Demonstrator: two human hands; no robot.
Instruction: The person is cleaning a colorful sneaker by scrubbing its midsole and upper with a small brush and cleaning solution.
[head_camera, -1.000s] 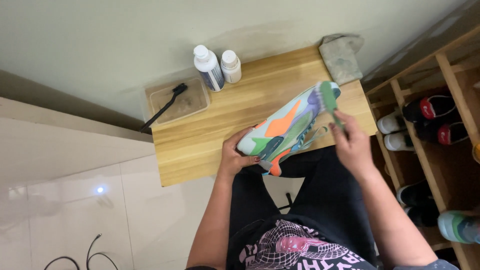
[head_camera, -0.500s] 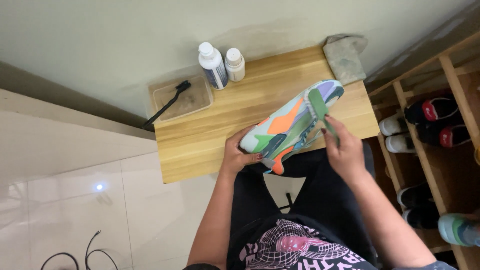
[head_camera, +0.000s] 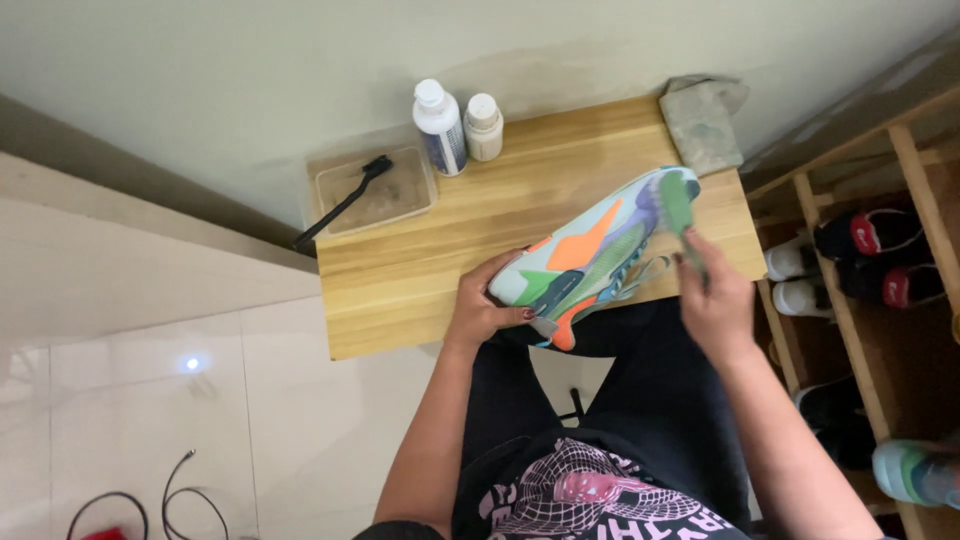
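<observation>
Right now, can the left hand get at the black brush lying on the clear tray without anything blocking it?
Probably yes, once it lets go: the left hand is shut on the colourful sneaker, and only bare wooden table lies between it and the black brush on the clear tray.

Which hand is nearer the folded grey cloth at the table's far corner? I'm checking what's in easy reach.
Right. The right hand works a green brush at the sneaker just below the grey cloth; the left hand grips the sneaker's other end, farther off.

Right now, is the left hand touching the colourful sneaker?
Touching. The head view shows the left hand wrapped around the heel end of the sneaker, fingers on its side.
</observation>
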